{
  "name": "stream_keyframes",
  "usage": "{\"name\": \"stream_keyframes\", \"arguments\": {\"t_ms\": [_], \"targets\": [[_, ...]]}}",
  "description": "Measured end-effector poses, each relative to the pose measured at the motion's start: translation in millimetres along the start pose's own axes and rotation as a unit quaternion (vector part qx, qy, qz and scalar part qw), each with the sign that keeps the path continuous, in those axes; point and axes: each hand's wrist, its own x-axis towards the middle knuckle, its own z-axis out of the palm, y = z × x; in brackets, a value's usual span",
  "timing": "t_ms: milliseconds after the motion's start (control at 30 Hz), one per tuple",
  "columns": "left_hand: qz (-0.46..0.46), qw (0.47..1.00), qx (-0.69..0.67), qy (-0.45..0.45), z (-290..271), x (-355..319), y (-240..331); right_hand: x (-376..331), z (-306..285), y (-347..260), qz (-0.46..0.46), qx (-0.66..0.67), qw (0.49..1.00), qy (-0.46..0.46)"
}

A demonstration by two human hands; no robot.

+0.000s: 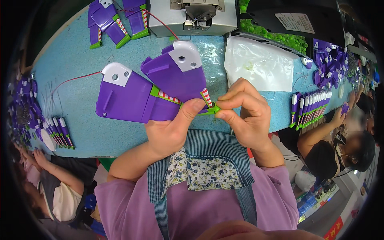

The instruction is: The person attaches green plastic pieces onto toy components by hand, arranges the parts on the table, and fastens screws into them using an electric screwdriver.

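Observation:
My left hand is closed around the narrow ends of two purple plastic toy wings. One wing points left and the other wing fans out above it. Both have a white corner piece with a hole and screws, red-and-white stripes and green trim. My left thumb presses on top near the stripes. At the wings' meeting end, the fingertips of my right hand pinch at the bright green tip. Whether a separate small piece is between those fingers is hidden. A thin red wire trails from the left wing's white corner.
Further wings lie at the back left. A grey metal machine stands at the back, beside a black bin of green pieces. A white plastic sheet lies below the bin. Rows of purple parts flank me; people work on both sides.

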Motion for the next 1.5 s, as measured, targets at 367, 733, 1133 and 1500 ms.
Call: {"name": "stream_keyframes", "arguments": {"t_ms": [367, 733, 1133, 1500], "targets": [[-0.03, 0.999, 0.005, 0.04, -39.7, -3.7, 4.7, 13.8, 26.4, 6.6, 0.051, 0.07, 0.996, -0.033], [-0.044, 0.985, 0.097, 0.135, -115.8, 65.9, 26.1, 47.0, 49.0, 24.1, -0.14, -0.243, 0.957, -0.074], [0.027, 0.921, 0.315, 0.227, -101.7, 109.0, 9.4, 22.1, 22.8, 17.4, 0.001, -0.027, 0.998, 0.054], [-0.155, 0.986, -0.053, -0.014, -21.1, 4.1, 7.7, 16.4, 26.2, 2.7, -0.157, -0.005, 0.986, 0.054]]}}
